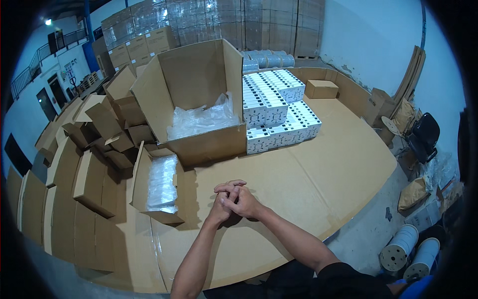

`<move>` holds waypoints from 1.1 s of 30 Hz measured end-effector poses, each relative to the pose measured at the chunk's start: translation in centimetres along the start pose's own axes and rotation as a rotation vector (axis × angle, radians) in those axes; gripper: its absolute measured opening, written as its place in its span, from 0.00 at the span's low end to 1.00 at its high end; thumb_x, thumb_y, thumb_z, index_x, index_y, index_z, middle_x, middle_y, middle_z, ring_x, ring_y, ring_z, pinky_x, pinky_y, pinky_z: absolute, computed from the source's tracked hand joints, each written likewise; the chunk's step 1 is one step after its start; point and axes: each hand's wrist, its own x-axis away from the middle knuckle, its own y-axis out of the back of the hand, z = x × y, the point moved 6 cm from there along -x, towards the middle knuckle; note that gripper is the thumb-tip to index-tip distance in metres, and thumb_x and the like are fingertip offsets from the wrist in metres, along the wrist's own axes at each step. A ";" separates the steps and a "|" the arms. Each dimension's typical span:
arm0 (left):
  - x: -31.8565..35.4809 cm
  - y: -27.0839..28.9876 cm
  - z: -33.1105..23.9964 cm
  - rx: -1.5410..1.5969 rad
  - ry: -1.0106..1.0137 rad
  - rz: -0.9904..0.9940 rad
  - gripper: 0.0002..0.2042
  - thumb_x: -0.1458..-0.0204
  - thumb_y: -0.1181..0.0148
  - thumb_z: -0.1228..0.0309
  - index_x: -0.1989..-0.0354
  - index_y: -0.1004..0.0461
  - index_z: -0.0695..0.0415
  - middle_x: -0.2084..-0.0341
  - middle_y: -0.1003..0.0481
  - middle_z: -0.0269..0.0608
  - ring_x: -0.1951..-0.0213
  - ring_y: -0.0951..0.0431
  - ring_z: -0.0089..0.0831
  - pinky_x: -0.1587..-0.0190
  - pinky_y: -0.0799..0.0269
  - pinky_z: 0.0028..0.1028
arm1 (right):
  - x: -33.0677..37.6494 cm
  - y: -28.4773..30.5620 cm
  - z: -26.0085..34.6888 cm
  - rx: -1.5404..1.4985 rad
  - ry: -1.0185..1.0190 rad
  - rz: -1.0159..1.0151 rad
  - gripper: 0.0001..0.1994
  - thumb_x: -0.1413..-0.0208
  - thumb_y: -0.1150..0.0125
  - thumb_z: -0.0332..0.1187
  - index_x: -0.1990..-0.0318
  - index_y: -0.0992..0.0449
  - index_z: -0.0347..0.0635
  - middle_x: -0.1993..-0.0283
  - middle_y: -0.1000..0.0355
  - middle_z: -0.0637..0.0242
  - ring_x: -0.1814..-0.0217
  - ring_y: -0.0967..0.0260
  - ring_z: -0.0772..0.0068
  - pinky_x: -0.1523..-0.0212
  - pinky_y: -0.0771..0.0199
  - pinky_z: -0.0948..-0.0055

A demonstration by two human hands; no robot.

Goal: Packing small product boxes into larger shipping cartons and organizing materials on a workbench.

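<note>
My left hand (220, 208) and my right hand (247, 203) are clasped together over the cardboard-covered table (279, 174), fingers folded over one another. No object shows in either. Left of them stands a narrow open carton (179, 199) packed with a row of clear plastic-wrapped items (162, 182), which I cannot identify. Beyond my hands, a large open carton (209, 144) holds crumpled clear plastic bags (205, 119). Directly to its right are stacked several small white boxes (284, 134) with black markings.
Open empty cartons (94, 182) crowd the left side. A closed brown box (321, 89) sits at the table's far right, by a low cardboard border (351, 87). On the floor to the right are a black chair (424, 134) and white cable spools (400, 246). Wrapped pallets (249, 25) stand behind.
</note>
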 end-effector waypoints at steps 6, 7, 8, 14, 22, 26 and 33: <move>0.3 -0.1 -1.1 -0.059 0.067 0.094 0.27 0.32 0.54 0.48 0.40 0.30 0.62 0.43 0.28 0.48 0.41 0.29 0.39 0.38 0.33 0.36 | 0.2 0.0 -0.5 -0.018 0.046 -0.029 0.19 0.45 0.40 0.38 0.49 0.22 0.38 0.51 0.21 0.54 0.48 0.24 0.55 0.43 0.26 0.60; 0.6 0.1 -1.0 -0.062 0.046 0.058 0.28 0.32 0.54 0.48 0.38 0.32 0.61 0.43 0.29 0.48 0.41 0.29 0.39 0.38 0.33 0.36 | 0.3 0.2 -0.5 -0.039 0.024 -0.020 0.19 0.45 0.40 0.38 0.49 0.21 0.39 0.51 0.21 0.54 0.48 0.24 0.54 0.42 0.26 0.60; 0.9 0.3 -0.9 -0.063 0.024 0.026 0.29 0.32 0.54 0.47 0.36 0.34 0.61 0.42 0.30 0.49 0.40 0.30 0.40 0.37 0.34 0.36 | 0.4 0.4 -0.5 -0.059 0.001 -0.014 0.19 0.45 0.39 0.38 0.49 0.21 0.39 0.52 0.21 0.55 0.48 0.24 0.54 0.42 0.26 0.59; 1.8 -1.1 -1.9 -0.092 -0.017 0.021 0.37 0.35 0.53 0.43 0.27 0.48 0.58 0.36 0.37 0.51 0.34 0.36 0.40 0.34 0.37 0.39 | 0.7 -0.3 0.1 -0.091 -0.005 0.055 0.27 0.46 0.37 0.39 0.39 0.28 0.41 0.43 0.25 0.53 0.42 0.28 0.52 0.38 0.29 0.56; 2.0 -1.8 -3.2 -0.082 0.135 -0.058 0.28 0.42 0.42 0.79 0.32 0.40 0.62 0.42 0.30 0.54 0.42 0.26 0.40 0.41 0.28 0.35 | 1.1 9.7 -0.5 0.110 0.032 0.018 0.25 0.41 0.37 0.36 0.36 0.28 0.43 0.40 0.26 0.54 0.48 0.24 0.59 0.47 0.22 0.61; 3.2 -1.9 -4.1 -0.428 -0.009 0.002 0.19 0.45 0.42 0.81 0.43 0.29 0.63 0.45 0.28 0.52 0.43 0.26 0.43 0.42 0.27 0.36 | -1.4 20.6 -2.1 0.268 0.127 -0.216 0.15 0.42 0.38 0.32 0.48 0.20 0.41 0.52 0.19 0.62 0.55 0.21 0.68 0.54 0.21 0.66; 1.7 -3.9 -4.9 -0.804 -0.182 0.034 0.14 0.54 0.38 0.79 0.56 0.24 0.59 0.49 0.26 0.47 0.42 0.28 0.48 0.39 0.32 0.43 | -10.8 40.7 -7.0 0.676 0.128 -0.568 0.16 0.44 0.40 0.26 0.47 0.23 0.41 0.48 0.23 0.56 0.46 0.24 0.58 0.44 0.24 0.62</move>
